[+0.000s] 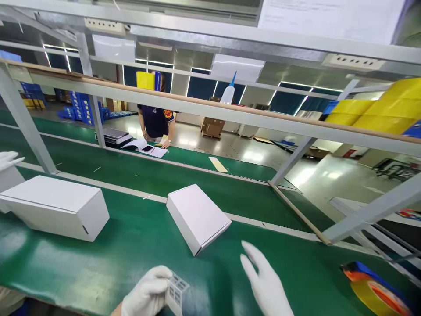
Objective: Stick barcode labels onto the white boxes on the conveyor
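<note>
My left hand point(148, 290), in a white glove, is closed around a small whitish piece point(177, 292) with grey square panels or openings on its sides. I cannot make out its exact kind. My right hand point(265, 281), also white-gloved, hovers over the green work surface point(138, 245) with its fingers stretched out and nothing in them. Ahead of both hands and between them lies a closed white cardboard box point(199, 217), set at an angle. Neither hand touches it.
Left, a longer white box point(59, 206) lies near another person's gloved hand point(9, 160). A tape dispenser point(378, 287) with yellow tape sits at right. Metal posts point(29, 118) and a shelf rail point(210, 107) cross ahead. Beyond, a person point(156, 120) stands by an open notebook point(140, 145).
</note>
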`<state>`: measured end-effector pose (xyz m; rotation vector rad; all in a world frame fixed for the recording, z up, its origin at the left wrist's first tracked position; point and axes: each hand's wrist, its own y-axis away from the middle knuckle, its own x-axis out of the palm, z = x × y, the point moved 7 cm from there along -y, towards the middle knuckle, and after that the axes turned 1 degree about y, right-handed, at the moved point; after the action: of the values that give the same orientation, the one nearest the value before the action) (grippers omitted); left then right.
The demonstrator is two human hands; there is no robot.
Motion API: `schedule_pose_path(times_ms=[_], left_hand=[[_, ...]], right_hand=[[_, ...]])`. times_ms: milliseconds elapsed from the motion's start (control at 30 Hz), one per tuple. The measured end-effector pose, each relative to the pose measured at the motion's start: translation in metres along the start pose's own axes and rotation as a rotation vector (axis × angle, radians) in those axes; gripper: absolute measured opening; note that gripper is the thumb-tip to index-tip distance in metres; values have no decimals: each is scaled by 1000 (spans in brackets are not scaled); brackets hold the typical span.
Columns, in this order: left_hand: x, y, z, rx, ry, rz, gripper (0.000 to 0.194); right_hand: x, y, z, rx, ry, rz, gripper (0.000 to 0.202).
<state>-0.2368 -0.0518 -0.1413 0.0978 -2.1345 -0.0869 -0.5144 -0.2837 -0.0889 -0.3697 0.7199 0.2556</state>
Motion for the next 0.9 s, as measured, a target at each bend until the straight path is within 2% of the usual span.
schedule_pose_path(times_ms=[67,133,200,267,367,433,500,567,633,700,800,833,900], left_hand=[[-4,10,-15,61,28,-83,16],[-8,19,-28,94,27,-126,16],[-14,29,-39,134,24,-148,18],[-23,41,-48,170,41,-195,22],[-30,58,-60,205,94,-337,30],[-27,65,-67,213,119,-420,37],[-19,64,-74,217,127,-442,40],[-14,59,-80,223,111,-397,36],[-17,54,-82,227,64,-305,26],[-30,54,-84,229,31,-242,19],[-51,64,-92,230,39,-326,24],[-52,68,-98,237,38,-373,28],[-42,76,-112,259,-12,-428,34]], right_hand=[[1,-55,38,15,-117,-6,76],[10,-99,62,17,-142,3,73],[22,-124,67,36,-161,26,67],[30,-129,61,51,-180,40,61],[31,-116,49,65,-200,33,59],[27,-109,45,85,-203,8,62],[25,-102,45,113,-200,-33,66],[27,-86,49,135,-198,-78,69],[36,-53,55,141,-206,-99,69],[52,-4,63,134,-228,-80,68],[73,58,79,85,-324,-22,69],[74,66,85,67,-365,-44,70],[71,58,91,87,-392,-115,72]])
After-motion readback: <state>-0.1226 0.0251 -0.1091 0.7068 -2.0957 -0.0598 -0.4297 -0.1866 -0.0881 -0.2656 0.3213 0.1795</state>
